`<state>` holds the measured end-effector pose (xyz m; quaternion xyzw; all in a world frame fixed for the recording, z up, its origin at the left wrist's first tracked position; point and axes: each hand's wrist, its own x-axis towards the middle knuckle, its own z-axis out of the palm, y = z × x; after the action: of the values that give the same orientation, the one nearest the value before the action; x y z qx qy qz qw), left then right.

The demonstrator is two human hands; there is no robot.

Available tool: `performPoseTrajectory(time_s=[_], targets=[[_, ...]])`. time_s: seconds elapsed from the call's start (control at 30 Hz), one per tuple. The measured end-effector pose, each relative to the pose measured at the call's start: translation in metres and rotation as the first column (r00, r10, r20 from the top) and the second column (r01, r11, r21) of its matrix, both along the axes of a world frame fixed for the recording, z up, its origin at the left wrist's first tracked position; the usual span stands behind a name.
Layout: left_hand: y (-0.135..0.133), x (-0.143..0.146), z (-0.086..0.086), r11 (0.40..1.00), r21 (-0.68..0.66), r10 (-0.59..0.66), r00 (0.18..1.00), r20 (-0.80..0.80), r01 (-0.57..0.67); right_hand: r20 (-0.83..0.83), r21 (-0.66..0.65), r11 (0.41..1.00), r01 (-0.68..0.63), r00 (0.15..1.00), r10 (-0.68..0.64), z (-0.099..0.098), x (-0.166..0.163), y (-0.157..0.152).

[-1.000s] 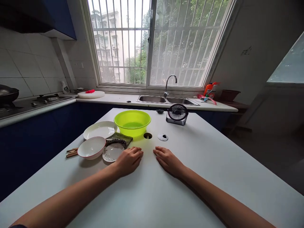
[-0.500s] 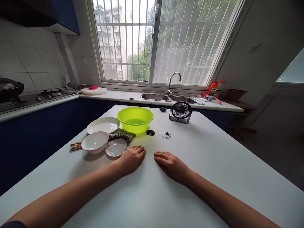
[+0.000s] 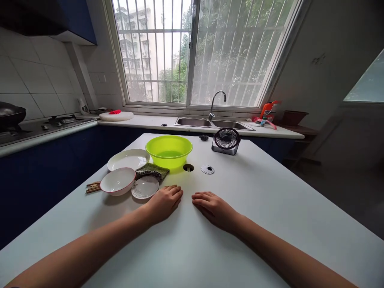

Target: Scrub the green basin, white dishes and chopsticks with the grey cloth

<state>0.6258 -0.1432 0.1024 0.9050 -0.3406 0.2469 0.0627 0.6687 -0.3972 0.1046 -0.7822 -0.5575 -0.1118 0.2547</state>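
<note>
My left hand (image 3: 166, 203) rests palm down on the white table, fingers stretched out and nothing held. It lies just right of a small patterned saucer (image 3: 145, 187). Opposite it, my right hand (image 3: 213, 208) lies on the table too, open and holding nothing. Beyond the saucer are a white bowl with a red rim (image 3: 118, 182), a white oval plate (image 3: 128, 159) and a folded green-and-dark cloth (image 3: 156, 171). Some wooden chopsticks (image 3: 93, 187) stick out from behind the bowl. A lime-green basin (image 3: 169, 152) with what looks like water stands farther back.
The white table (image 3: 270, 224) has a round hole (image 3: 188, 168), with its cover disc (image 3: 207, 169) beside it. Behind stand a small black fan (image 3: 227, 141) and a dark scouring pad (image 3: 203, 137). A double sink (image 3: 195, 122) with a tap sits in the back counter.
The camera view has shifted slightly, so everything appears a little farther left. Both hands stay on the table in about the same place.
</note>
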Motion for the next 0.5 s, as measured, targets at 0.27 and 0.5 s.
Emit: performPoseTrajectory(time_s=[0.27,0.5], targets=[[0.0006,-0.0002,-0.004,0.999,0.02,0.036,0.999,0.019,-0.037,0.02,-0.005,1.0,0.008,1.0,-0.008,-0.0014,-0.0004,0.0012],[0.0014,0.0019,-0.0069,0.999,-0.008,0.048,0.999,0.008,-0.047,0.008,0.0,1.0,0.011,1.0,-0.011,-0.0021,0.0026,0.0012]])
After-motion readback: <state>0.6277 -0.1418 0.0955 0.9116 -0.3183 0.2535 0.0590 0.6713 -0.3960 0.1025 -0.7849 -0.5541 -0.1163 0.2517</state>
